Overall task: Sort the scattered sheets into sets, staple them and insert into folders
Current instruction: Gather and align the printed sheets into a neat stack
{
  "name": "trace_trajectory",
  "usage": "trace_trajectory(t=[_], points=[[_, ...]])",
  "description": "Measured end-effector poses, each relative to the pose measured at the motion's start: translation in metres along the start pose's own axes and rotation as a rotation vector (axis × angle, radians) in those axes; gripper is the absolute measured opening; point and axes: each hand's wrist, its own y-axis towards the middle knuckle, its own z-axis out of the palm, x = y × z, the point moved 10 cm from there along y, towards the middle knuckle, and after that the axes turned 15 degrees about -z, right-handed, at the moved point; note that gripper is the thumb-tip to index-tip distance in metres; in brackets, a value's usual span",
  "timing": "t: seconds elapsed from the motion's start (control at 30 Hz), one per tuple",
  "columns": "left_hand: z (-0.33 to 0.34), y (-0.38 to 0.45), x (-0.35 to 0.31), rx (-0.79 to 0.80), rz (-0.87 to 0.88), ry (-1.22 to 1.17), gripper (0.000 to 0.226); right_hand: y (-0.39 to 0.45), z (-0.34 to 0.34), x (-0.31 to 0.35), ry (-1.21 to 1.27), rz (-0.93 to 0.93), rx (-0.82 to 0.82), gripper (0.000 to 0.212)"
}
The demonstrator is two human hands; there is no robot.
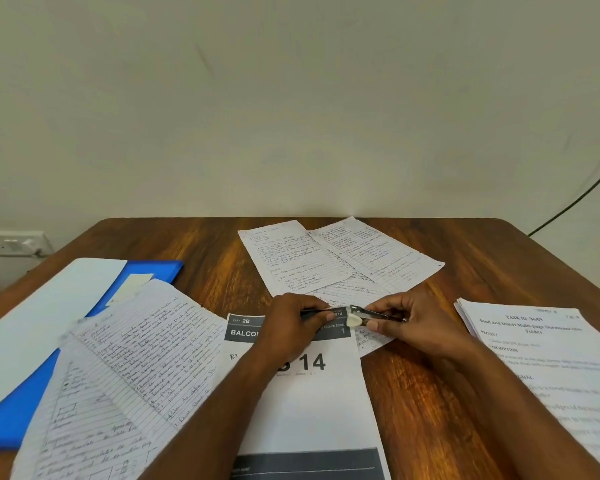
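Head view: both hands grip the stapler (355, 316) — the left hand (293, 329) curled round its dark end, the right hand (411, 323) pinching the metal end. The stapler lies crosswise at the top edge of the printed sheet (312, 403), its long axis left to right. Left of the stapler lie a handwritten page (129, 368) and a blue folder (21, 410); beyond it, loose handwritten sheets (336, 261); right of it, a printed stack (551, 358). The wooden surface (423, 410) meets a pale wall (291, 116).
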Motion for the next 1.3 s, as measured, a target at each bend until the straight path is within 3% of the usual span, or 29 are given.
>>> trace_trajectory(t=[1.03,1.3], points=[[-0.003,-0.01,-0.012,-0.032,0.082,0.053,0.014,0.001,0.016,0.016,-0.079,-0.038,-0.019,0.018],[0.005,-0.016,-0.012,0.125,0.046,-0.089,0.053,0.002,0.016,0.022,-0.096,-0.065,-0.029,0.022]])
